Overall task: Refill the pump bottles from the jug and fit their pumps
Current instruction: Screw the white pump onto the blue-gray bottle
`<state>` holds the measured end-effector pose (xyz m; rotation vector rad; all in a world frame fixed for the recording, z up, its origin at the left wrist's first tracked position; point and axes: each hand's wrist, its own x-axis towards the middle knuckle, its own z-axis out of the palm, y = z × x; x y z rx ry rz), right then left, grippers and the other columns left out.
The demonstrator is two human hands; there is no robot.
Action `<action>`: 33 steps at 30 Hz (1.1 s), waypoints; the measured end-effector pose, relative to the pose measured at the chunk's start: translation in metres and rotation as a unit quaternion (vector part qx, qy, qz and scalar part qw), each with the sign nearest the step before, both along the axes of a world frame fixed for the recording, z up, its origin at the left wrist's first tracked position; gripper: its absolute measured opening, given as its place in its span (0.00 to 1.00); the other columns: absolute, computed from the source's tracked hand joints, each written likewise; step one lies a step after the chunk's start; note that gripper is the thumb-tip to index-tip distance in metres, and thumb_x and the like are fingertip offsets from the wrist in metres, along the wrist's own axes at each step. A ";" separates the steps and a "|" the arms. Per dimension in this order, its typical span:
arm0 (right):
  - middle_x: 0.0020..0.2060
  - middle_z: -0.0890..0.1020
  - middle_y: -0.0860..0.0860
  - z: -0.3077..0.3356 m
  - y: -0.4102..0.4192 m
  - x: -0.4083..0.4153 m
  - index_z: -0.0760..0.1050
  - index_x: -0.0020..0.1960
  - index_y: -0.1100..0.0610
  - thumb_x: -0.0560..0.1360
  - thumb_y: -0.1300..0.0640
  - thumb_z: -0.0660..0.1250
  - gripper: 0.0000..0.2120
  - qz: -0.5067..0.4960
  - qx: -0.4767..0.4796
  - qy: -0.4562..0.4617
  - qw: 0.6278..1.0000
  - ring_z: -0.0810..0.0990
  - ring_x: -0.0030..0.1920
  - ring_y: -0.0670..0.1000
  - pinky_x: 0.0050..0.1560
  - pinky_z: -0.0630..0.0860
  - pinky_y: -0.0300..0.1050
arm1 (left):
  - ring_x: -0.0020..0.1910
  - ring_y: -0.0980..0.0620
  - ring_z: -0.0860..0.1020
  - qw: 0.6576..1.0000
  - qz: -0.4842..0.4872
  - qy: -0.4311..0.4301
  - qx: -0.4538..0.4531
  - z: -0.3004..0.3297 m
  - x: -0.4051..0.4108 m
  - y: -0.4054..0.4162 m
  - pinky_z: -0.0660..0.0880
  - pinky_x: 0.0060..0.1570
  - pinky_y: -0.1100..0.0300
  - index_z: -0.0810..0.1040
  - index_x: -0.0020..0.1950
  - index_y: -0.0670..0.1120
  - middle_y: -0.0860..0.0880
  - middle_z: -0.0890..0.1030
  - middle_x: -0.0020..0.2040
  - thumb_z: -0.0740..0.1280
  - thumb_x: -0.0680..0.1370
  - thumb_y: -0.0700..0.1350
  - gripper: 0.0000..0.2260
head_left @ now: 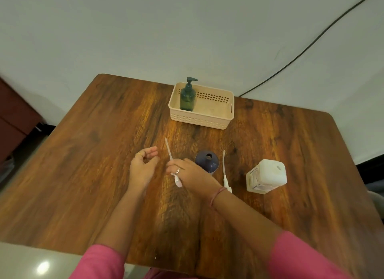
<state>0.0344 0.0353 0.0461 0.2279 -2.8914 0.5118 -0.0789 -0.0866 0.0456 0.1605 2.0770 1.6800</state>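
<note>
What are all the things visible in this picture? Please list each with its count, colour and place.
green pump bottle: 1, dark green, pump fitted, upright in basket's left end
basket: 1, beige, table's far middle
purple bottle: 1, open neck, table centre
pink pump: 1, pinkish-white, under right hand
white pump: 1, lying between purple bottle and jug
jug: 1, white, right
table: 1, brown wood
cable: 1, black, wall
left hand: open, empty
right hand: grip on pink pump

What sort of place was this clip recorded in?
Probably a room in a home: a brown wood-grain table stands against a plain pale wall, a black cable runs down that wall, and a pale floor shows beside it.
</note>
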 end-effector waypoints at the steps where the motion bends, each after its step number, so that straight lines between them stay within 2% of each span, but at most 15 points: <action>1: 0.54 0.80 0.58 0.009 0.005 0.006 0.78 0.53 0.62 0.72 0.70 0.64 0.11 -0.015 -0.048 0.041 0.998 0.76 0.52 0.54 0.53 0.71 0.46 | 0.45 0.57 0.78 1.000 0.019 0.016 -0.004 0.002 0.000 0.002 0.74 0.43 0.63 0.78 0.60 0.45 0.48 0.80 0.55 0.64 0.77 0.34 0.13; 3: 0.54 0.80 0.53 0.029 0.016 0.020 0.77 0.54 0.58 0.73 0.67 0.67 0.11 -0.070 -0.188 0.093 0.975 0.77 0.55 0.50 0.58 0.73 0.44 | 0.46 0.56 0.77 0.998 0.048 0.040 -0.022 0.004 0.000 0.008 0.75 0.46 0.61 0.76 0.62 0.44 0.47 0.79 0.57 0.64 0.77 0.33 0.15; 5: 0.54 0.78 0.45 0.048 0.028 0.035 0.76 0.56 0.52 0.73 0.66 0.69 0.15 -0.144 -0.302 0.122 0.935 0.77 0.56 0.42 0.60 0.73 0.37 | 0.54 0.52 0.76 0.999 0.006 0.028 -0.046 0.001 0.003 0.015 0.77 0.56 0.53 0.72 0.66 0.45 0.44 0.77 0.63 0.66 0.74 0.31 0.21; 6: 0.54 0.78 0.43 0.056 0.034 0.043 0.74 0.56 0.49 0.73 0.66 0.70 0.17 -0.184 -0.330 0.141 0.915 0.77 0.56 0.40 0.59 0.73 0.35 | 0.59 0.51 0.75 0.996 -0.053 0.015 -0.064 -0.001 0.008 0.020 0.75 0.60 0.50 0.69 0.70 0.46 0.44 0.74 0.67 0.68 0.72 0.31 0.27; 8: 0.55 0.80 0.46 0.070 0.047 0.055 0.71 0.56 0.44 0.74 0.63 0.70 0.19 -0.242 -0.386 0.178 0.872 0.79 0.58 0.45 0.58 0.76 0.42 | 0.70 0.48 0.68 0.972 -0.196 0.033 -0.128 -0.006 0.026 0.034 0.69 0.68 0.52 0.58 0.76 0.47 0.46 0.66 0.74 0.74 0.70 0.34 0.40; 10: 0.56 0.80 0.50 0.078 0.062 0.064 0.71 0.56 0.46 0.75 0.62 0.69 0.15 -0.277 -0.399 0.201 0.851 0.79 0.59 0.50 0.57 0.78 0.44 | 0.75 0.48 0.61 0.945 -0.288 0.056 -0.145 -0.008 0.046 0.051 0.62 0.70 0.57 0.49 0.79 0.47 0.48 0.59 0.77 0.77 0.68 0.40 0.49; 12: 0.55 0.80 0.51 0.084 0.075 0.070 0.73 0.58 0.53 0.76 0.61 0.68 0.12 -0.311 -0.401 0.199 0.838 0.79 0.58 0.50 0.54 0.78 0.39 | 0.76 0.49 0.61 0.939 -0.324 0.024 -0.113 -0.010 0.059 0.067 0.62 0.68 0.61 0.45 0.79 0.45 0.49 0.60 0.77 0.79 0.66 0.41 0.53; 15: 0.55 0.80 0.55 0.092 0.085 0.076 0.72 0.60 0.57 0.76 0.59 0.67 0.13 -0.337 -0.410 0.195 0.825 0.80 0.55 0.48 0.48 0.76 0.31 | 0.73 0.47 0.67 0.942 -0.324 0.009 -0.082 -0.018 0.063 0.082 0.66 0.65 0.62 0.46 0.78 0.45 0.47 0.66 0.74 0.79 0.65 0.39 0.53; 17: 0.55 0.80 0.55 0.096 0.090 0.081 0.72 0.60 0.54 0.77 0.58 0.66 0.13 -0.349 -0.415 0.186 0.819 0.80 0.53 0.47 0.45 0.76 0.29 | 0.69 0.46 0.70 0.949 -0.305 0.034 -0.076 -0.026 0.063 0.086 0.69 0.64 0.60 0.55 0.76 0.45 0.46 0.71 0.70 0.79 0.65 0.38 0.46; 20: 0.56 0.80 0.53 0.107 0.097 0.087 0.72 0.64 0.55 0.77 0.57 0.66 0.15 -0.360 -0.416 0.174 0.816 0.80 0.52 0.45 0.43 0.75 0.27 | 0.61 0.49 0.76 0.959 -0.267 0.066 -0.068 -0.032 0.065 0.087 0.70 0.49 0.73 0.66 0.67 0.47 0.52 0.75 0.58 0.80 0.64 0.40 0.36; 23: 0.54 0.81 0.51 0.123 0.108 0.085 0.72 0.66 0.56 0.77 0.58 0.66 0.17 -0.345 -0.431 0.200 0.810 0.81 0.54 0.47 0.51 0.77 0.36 | 0.54 0.56 0.74 0.969 -0.224 0.092 -0.058 -0.026 0.066 0.090 0.68 0.43 0.76 0.69 0.67 0.45 0.54 0.74 0.56 0.81 0.64 0.41 0.35; 26: 0.51 0.82 0.50 0.150 0.122 0.080 0.73 0.66 0.55 0.78 0.57 0.66 0.17 -0.323 -0.432 0.217 0.814 0.80 0.48 0.51 0.49 0.78 0.45 | 0.50 0.61 0.75 0.968 -0.214 0.125 -0.036 -0.013 0.063 0.097 0.70 0.45 0.75 0.70 0.64 0.50 0.56 0.75 0.57 0.81 0.63 0.42 0.34; 28: 0.50 0.81 0.49 0.172 0.128 0.076 0.73 0.66 0.55 0.78 0.57 0.65 0.17 -0.317 -0.418 0.217 0.823 0.79 0.49 0.46 0.54 0.77 0.43 | 0.51 0.61 0.76 0.970 -0.201 0.137 -0.020 0.000 0.060 0.102 0.73 0.45 0.72 0.70 0.63 0.53 0.56 0.77 0.57 0.82 0.60 0.44 0.35; 30: 0.46 0.79 0.51 0.194 0.132 0.073 0.73 0.65 0.55 0.79 0.56 0.65 0.15 -0.302 -0.403 0.218 0.836 0.77 0.46 0.46 0.53 0.76 0.43 | 0.54 0.58 0.77 0.973 -0.183 0.143 -0.007 0.015 0.059 0.108 0.75 0.46 0.69 0.70 0.64 0.55 0.56 0.77 0.58 0.83 0.57 0.48 0.38; 33: 0.44 0.78 0.60 0.220 0.133 0.070 0.75 0.64 0.53 0.79 0.54 0.65 0.14 -0.278 -0.363 0.218 0.862 0.73 0.43 0.52 0.52 0.77 0.56 | 0.55 0.56 0.77 0.970 -0.168 0.172 0.013 0.041 0.060 0.115 0.76 0.47 0.65 0.70 0.63 0.57 0.55 0.77 0.58 0.82 0.56 0.51 0.38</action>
